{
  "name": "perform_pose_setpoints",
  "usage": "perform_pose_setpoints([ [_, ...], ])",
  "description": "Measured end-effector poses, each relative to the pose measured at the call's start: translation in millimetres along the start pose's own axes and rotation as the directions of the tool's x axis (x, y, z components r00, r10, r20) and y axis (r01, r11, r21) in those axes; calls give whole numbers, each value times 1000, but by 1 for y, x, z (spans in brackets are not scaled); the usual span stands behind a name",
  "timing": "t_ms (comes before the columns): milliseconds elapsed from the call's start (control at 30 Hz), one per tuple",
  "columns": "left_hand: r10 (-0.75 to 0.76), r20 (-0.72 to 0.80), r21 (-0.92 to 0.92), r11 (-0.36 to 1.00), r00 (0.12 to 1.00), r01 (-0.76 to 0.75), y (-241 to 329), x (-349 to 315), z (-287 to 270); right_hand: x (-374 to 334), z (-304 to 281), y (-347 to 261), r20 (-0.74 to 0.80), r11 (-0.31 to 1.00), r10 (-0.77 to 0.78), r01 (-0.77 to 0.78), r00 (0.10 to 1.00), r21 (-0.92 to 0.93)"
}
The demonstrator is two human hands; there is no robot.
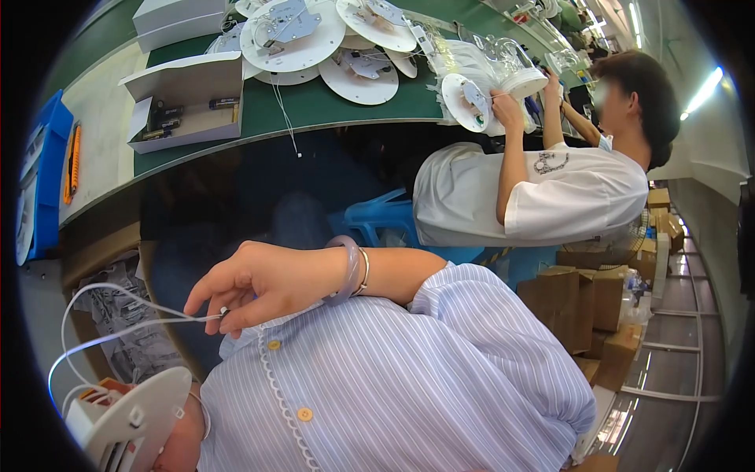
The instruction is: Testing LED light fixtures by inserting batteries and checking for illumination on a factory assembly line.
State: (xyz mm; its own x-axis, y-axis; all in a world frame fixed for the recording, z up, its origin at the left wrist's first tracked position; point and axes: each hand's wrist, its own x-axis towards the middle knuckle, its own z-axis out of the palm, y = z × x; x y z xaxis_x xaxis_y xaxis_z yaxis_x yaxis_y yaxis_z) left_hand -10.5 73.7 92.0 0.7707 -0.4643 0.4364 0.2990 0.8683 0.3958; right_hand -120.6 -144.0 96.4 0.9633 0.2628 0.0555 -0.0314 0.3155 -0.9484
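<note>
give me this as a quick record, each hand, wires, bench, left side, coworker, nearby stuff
right hand: pinching the end of white wires
left hand: mostly hidden behind a white disc, grip unclear
wires: looping between disc and right hand
bench: green top, white round plates, open white box with batteries inside
left side: blue bin, orange tool
co-worker: white shirt, one hand at a small disc
nearby: blue stool, cardboard boxes
</note>
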Motion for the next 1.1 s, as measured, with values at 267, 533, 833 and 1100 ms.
perform_pose_setpoints([
  [267, 155, 58, -14, 988, 986, -155, -17, -2, 14, -2, -6, 0, -8, 998, 18, -17, 1000, 67],
  [533, 484, -502, 669, 743, 717, -34, -27, -5, 17, -12, -21, -3, -102, 997, -16, 9, 995, -72],
  [833, -44, 314, 949, -19, 948, -315, -57, 17, 26, -29, -29, -32, -383, 996, -90, 84, 919, -30],
  [1100, -330, 686, 536, -373, 648, -757, -75, 29, 28, -28, -13, -40, -478, 983, -66, 138, 876, 119],
])
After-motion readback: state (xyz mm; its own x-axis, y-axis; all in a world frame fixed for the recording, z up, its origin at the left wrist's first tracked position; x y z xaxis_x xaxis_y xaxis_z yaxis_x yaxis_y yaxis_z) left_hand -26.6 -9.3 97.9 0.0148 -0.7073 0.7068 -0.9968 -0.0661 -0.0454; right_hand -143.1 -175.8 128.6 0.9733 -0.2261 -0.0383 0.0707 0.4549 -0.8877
